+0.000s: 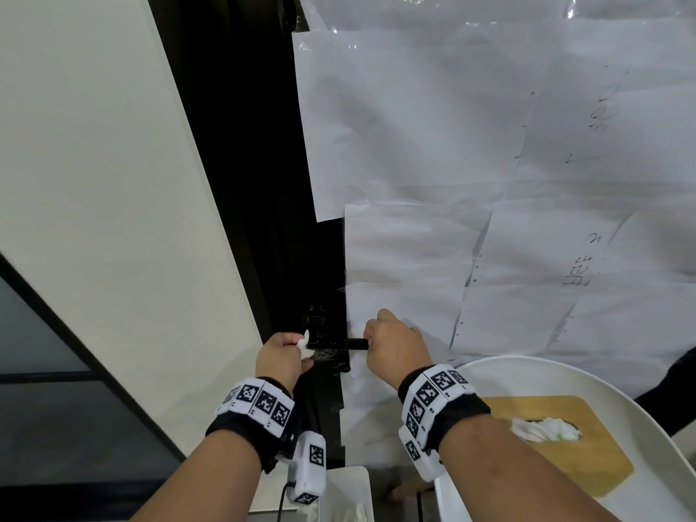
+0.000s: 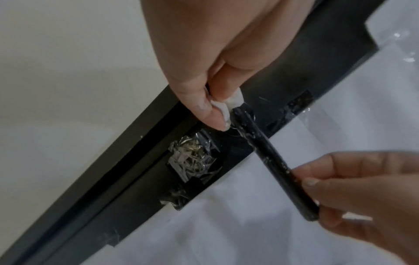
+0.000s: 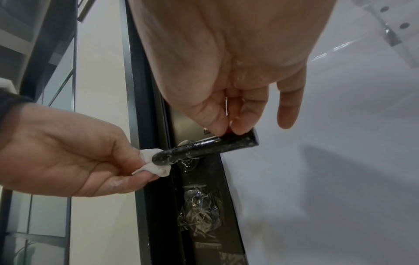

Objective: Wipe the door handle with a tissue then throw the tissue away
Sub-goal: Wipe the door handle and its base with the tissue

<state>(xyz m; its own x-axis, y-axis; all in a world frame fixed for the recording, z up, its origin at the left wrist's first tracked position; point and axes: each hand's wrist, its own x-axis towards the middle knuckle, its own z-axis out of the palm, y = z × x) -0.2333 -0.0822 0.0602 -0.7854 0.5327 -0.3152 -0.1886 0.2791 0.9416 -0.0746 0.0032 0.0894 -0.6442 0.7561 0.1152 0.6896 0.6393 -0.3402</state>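
1 door, 2 hands, 1 handle, 1 wad of tissue.

On the dark door frame (image 1: 327,265), 1 black door handle (image 1: 337,344) lying level; right hand (image 1: 395,342) pinching its free end between thumb and fingertips; left hand (image 1: 282,356) curled round 1 white tissue (image 1: 304,346), pressed against the handle's end nearest the frame.

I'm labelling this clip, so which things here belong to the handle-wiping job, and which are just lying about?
In the job:
door handle
tissue, pinched in the left hand
right hand, steadying the handle's free end

Lying about:
tissue box
white chair
papers taped to the door
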